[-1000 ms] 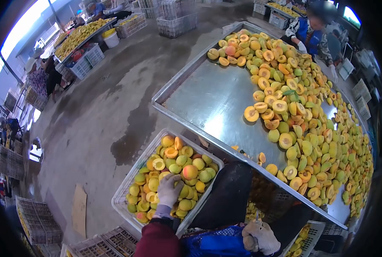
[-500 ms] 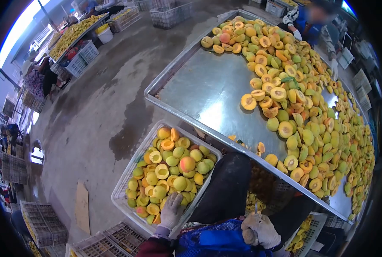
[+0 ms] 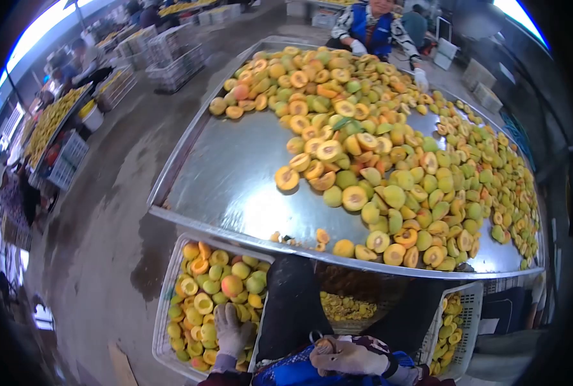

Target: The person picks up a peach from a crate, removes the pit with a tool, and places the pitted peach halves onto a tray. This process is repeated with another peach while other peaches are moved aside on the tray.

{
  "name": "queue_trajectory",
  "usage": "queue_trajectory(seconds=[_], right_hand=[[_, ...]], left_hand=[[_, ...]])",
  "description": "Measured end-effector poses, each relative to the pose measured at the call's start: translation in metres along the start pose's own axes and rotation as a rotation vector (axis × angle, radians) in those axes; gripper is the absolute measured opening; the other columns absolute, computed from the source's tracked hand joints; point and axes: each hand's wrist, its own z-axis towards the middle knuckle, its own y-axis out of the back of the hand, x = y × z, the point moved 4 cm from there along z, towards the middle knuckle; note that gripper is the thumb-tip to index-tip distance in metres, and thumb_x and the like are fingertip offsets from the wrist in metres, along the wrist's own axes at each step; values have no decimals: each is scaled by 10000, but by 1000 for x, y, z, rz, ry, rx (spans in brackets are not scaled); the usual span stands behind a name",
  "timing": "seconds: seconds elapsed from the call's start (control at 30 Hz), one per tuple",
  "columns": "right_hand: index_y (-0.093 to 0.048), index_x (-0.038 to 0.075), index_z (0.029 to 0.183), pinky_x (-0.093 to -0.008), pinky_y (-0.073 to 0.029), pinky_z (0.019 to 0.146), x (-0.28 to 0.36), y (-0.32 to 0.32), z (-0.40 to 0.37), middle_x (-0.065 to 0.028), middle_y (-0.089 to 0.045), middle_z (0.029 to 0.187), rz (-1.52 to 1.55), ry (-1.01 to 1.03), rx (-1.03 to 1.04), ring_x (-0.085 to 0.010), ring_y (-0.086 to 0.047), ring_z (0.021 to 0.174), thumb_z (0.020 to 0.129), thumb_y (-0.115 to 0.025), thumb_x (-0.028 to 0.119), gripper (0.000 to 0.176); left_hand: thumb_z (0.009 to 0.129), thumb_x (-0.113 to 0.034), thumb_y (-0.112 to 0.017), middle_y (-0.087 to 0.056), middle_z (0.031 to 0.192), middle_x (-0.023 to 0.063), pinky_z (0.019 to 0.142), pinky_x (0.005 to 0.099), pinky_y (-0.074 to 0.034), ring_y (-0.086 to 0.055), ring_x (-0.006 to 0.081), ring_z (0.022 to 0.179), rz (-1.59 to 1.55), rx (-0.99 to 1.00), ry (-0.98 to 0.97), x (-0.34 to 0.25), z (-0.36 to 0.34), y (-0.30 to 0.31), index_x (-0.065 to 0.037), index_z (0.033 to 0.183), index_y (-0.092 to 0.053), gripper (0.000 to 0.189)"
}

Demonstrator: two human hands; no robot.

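My left hand (image 3: 232,331), in a light glove, lies with fingers apart on the halved fruit in a white plastic crate (image 3: 161,309) at the lower left. My right hand (image 3: 354,358), gloved too, is near my lap with its fingers curled round a small tool with a metal ring (image 3: 315,336) at its tip; most of the tool is hidden. Beyond my knees stands a metal table (image 3: 219,161) with a raised rim. A large heap of yellow-green fruit halves (image 3: 396,196) covers its middle and right, many with cut faces up.
Another person (image 3: 380,29) with white gloves is at the table's far side. A second crate (image 3: 470,321) with fruit pieces stands right of my legs. Yellow scraps (image 3: 347,307) lie under the table. More tables, crates and people are at the back left, and cardboard (image 3: 122,365) lies on the floor.
The view has swung right and up, so table and crate appear further left. The person across the table now shows more fully. My left hand still rests on the fruit.
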Motion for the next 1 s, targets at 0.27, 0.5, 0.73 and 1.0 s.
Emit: queue_trajectory(seconds=[0.27, 0.5, 0.73, 1.0], right_hand=[[-560, 77, 1042, -217, -429, 591, -9, 15, -3, 32, -606, 786, 2, 93, 21, -49, -525, 655, 907, -598, 469, 416], [-569, 103, 1030, -205, -411, 556, -22, 40, -26, 34, -583, 762, 191, 150, -125, -47, -502, 624, 908, -613, 439, 360], [-556, 106, 1031, -217, -405, 544, -56, 59, -32, 26, -544, 723, 461, 259, -98, -59, -492, 610, 929, -615, 340, 262], [-520, 93, 1058, -213, -409, 523, -42, 82, -56, 17, -540, 723, 441, 275, -79, -65, -499, 604, 941, -602, 333, 279]], left_hand=[[831, -73, -650, -601, 1182, 196, 940, 360, -464, -575, 346, 1103, -747, -105, -248, -165, 132, 136, 14, 1119, -605, 304], [880, -298, -593, -648, 1092, 122, 880, 417, -497, -608, 338, 1026, -291, 195, -778, -267, 215, 64, -99, 1031, -672, 262], [886, -439, -576, -652, 958, 126, 804, 399, -507, -633, 291, 886, -99, 626, -456, -272, 208, 52, -85, 956, -705, 383], [859, -298, -662, -656, 1079, 105, 880, 379, -481, -600, 278, 1013, -592, 836, -744, -305, 164, 91, -99, 1040, -706, 273]])
